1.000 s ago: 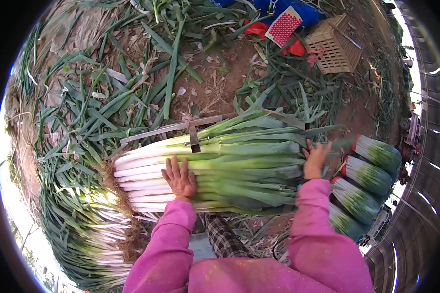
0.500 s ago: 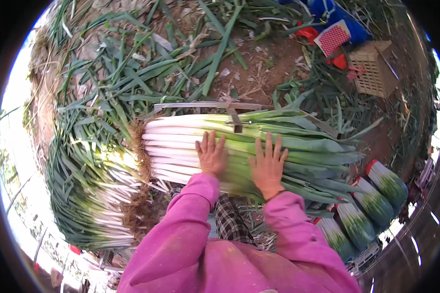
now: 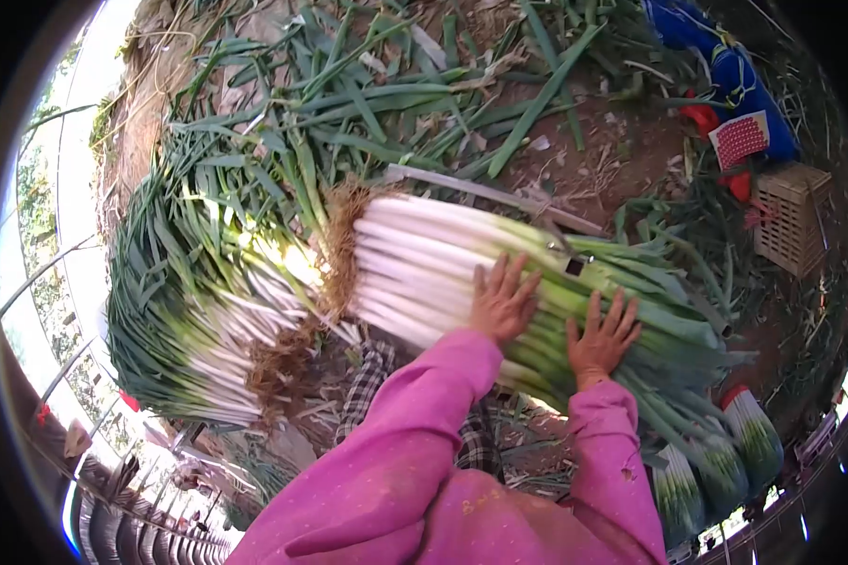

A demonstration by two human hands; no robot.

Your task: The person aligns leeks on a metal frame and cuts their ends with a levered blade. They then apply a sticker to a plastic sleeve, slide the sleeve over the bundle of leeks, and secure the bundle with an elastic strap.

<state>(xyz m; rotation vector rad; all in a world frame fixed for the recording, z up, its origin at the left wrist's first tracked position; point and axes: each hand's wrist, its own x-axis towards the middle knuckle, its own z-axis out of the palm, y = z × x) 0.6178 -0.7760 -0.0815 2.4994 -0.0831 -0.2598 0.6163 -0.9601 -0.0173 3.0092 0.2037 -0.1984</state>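
Note:
A wide layer of green onions (image 3: pixel 424 254) lies side by side, white stalks and roots to the left, green leaves to the right. My left hand (image 3: pixel 505 299) rests palm down with fingers spread where the white turns green. Farther along, my right hand (image 3: pixel 603 339) lies flat on the green leaves, its fingers apart. Neither hand grips anything. Behind the onions runs a thin metal bar (image 3: pixel 499 196). A small metal fitting (image 3: pixel 575 264) sits over the stalks near my left fingertips.
A pile of loose green onions (image 3: pixel 226 348) lies at the left. Wrapped bundles (image 3: pixel 752 438) stand at the lower right. A woven basket (image 3: pixel 790 217), a red-dotted card (image 3: pixel 740 139) and a blue bag (image 3: pixel 725 61) are at the upper right. Cut leaves (image 3: pixel 396 94) litter the soil.
The view has turned, so the onion layer now appears farther right and slanted down to the right. Both hands remain spread on it.

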